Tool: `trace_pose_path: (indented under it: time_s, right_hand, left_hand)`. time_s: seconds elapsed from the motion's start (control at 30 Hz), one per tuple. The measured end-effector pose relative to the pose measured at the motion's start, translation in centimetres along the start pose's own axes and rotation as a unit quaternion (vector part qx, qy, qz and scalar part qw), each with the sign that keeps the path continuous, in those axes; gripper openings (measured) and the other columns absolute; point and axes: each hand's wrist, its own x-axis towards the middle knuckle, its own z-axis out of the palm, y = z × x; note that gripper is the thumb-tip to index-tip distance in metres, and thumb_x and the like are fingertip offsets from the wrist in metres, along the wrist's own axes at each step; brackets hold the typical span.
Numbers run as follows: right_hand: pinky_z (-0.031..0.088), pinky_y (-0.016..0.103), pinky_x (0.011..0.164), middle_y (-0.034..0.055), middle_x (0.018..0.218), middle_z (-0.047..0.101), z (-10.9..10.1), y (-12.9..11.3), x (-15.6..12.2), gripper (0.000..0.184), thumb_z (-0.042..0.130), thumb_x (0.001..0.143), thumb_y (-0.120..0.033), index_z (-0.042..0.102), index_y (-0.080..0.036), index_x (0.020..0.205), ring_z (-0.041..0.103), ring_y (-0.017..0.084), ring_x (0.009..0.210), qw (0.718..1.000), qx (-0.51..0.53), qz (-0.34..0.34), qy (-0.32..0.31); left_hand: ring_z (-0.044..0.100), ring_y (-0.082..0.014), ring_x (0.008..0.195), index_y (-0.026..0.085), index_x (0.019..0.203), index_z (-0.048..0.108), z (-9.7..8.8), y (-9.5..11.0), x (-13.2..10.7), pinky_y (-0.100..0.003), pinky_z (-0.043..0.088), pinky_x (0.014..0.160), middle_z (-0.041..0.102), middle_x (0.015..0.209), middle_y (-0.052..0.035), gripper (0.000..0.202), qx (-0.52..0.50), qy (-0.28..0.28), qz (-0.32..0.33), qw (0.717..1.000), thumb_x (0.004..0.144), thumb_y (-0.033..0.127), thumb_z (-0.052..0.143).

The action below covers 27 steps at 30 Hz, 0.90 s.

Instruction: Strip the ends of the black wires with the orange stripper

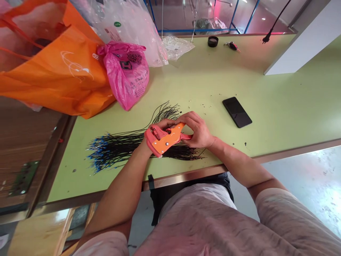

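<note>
An orange and red wire stripper (164,138) is held over the near edge of the green table (279,106). My right hand (197,129) is wrapped round its handles. My left hand (157,125) sits behind the tool's jaw end with its fingers curled; what they pinch is hidden by the tool. Under both hands lies a bundle of thin black wires with blue ends (112,147), fanned out to the left, with loose black strands (166,111) curving away behind my hands.
A black phone (237,112) lies face up to the right of my hands. An orange bag (61,71), a pink plastic bag (128,73) and clear plastic bags (133,25) crowd the far left. A black cap (212,41) and keys (232,45) lie at the back. Small wire scraps dot the table.
</note>
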Motion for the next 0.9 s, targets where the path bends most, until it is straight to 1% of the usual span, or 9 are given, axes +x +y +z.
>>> trace_pose_path:
  time_s: [0.07,0.13,0.23,0.27,0.33,0.43,0.53,0.63,0.9]
  right_hand:
    - [0.061,0.047,0.097,0.0128,0.116,0.075,-0.1,0.0,0.0,0.039,0.073,0.101,-0.049,0.068,-0.02,0.127,0.071,0.027,0.107,1.0,0.001,0.007,-0.007]
    - [0.06,0.047,0.098,0.0126,0.117,0.075,-0.2,0.0,0.0,0.037,0.072,0.1,-0.045,0.067,-0.021,0.128,0.07,0.027,0.108,1.0,0.005,0.009,-0.005]
    - [0.059,0.047,0.098,0.0121,0.119,0.074,-0.2,0.1,0.0,0.035,0.07,0.097,-0.036,0.066,-0.022,0.128,0.069,0.028,0.11,1.0,0.001,0.017,0.013]
    - [0.059,0.047,0.098,0.012,0.119,0.074,-0.2,0.2,0.0,0.035,0.07,0.095,-0.034,0.066,-0.022,0.128,0.069,0.028,0.111,1.0,-0.002,0.02,0.022]
    - [0.058,0.047,0.098,0.0122,0.119,0.074,-0.2,0.3,0.0,0.036,0.072,0.094,-0.032,0.065,-0.022,0.128,0.069,0.028,0.11,0.999,-0.009,0.028,0.035]
    - [0.057,0.047,0.097,0.0116,0.116,0.075,-0.1,0.5,0.0,0.035,0.073,0.094,-0.034,0.065,-0.022,0.126,0.068,0.028,0.107,0.997,-0.029,0.059,0.04]
    - [0.056,0.048,0.098,0.0107,0.115,0.075,0.0,0.6,0.0,0.033,0.072,0.093,-0.034,0.065,-0.023,0.124,0.067,0.028,0.106,0.994,-0.047,0.097,0.034]
    - [0.057,0.047,0.098,0.0102,0.115,0.075,0.1,0.6,0.0,0.032,0.071,0.093,-0.031,0.066,-0.023,0.124,0.067,0.027,0.107,0.993,-0.047,0.103,0.045]
    - [0.056,0.048,0.096,0.0107,0.115,0.075,0.2,0.6,-0.1,0.035,0.072,0.092,-0.031,0.066,-0.023,0.125,0.066,0.028,0.106,0.992,-0.061,0.104,0.03]
  left_hand:
    - [0.063,-0.0179,0.058,0.02,0.091,0.079,0.1,-0.2,0.0,-0.034,0.058,0.056,0.071,0.07,-0.0018,0.046,-0.077,-0.023,-0.031,0.996,0.071,0.059,0.092]
    - [0.067,-0.0182,0.061,0.021,0.094,0.08,-0.3,0.0,0.2,-0.033,0.059,0.058,0.073,0.075,-0.0016,0.048,-0.129,-0.018,-0.068,0.989,0.067,0.057,0.096]
    - [0.074,-0.0199,0.069,0.021,0.095,0.081,-1.0,0.5,0.6,-0.033,0.063,0.062,0.08,0.089,-0.0068,0.042,-0.144,0.037,-0.103,0.984,0.082,0.06,0.089]
    - [0.077,-0.0212,0.073,0.021,0.093,0.081,-1.2,0.6,0.8,-0.035,0.065,0.066,0.082,0.094,-0.0085,0.042,-0.15,0.055,-0.104,0.982,0.085,0.062,0.088]
    - [0.08,-0.0241,0.081,0.022,0.09,0.08,-1.4,0.5,0.9,-0.039,0.069,0.074,0.084,0.099,-0.0089,0.046,-0.163,0.078,-0.08,0.98,0.079,0.065,0.092]
    - [0.082,-0.0273,0.091,0.024,0.09,0.081,-1.5,-0.2,0.8,-0.041,0.07,0.082,0.084,0.099,-0.0074,0.05,-0.158,0.071,-0.022,0.985,0.071,0.068,0.096]
    - [0.081,-0.0279,0.092,0.023,0.093,0.081,-1.4,-0.9,0.5,-0.043,0.07,0.087,0.083,0.099,-0.0084,0.049,-0.137,0.062,0.005,0.989,0.076,0.068,0.092]
    - [0.081,-0.0283,0.095,0.023,0.095,0.08,-1.3,-1.0,0.4,-0.045,0.069,0.094,0.083,0.101,-0.009,0.049,-0.13,0.057,0.0,0.99,0.08,0.068,0.089]
    - [0.074,-0.0247,0.085,0.024,0.092,0.074,-1.3,0.4,0.6,-0.042,0.067,0.086,0.077,0.092,-0.0057,0.058,-0.116,0.08,-0.017,0.99,0.072,0.076,0.09]
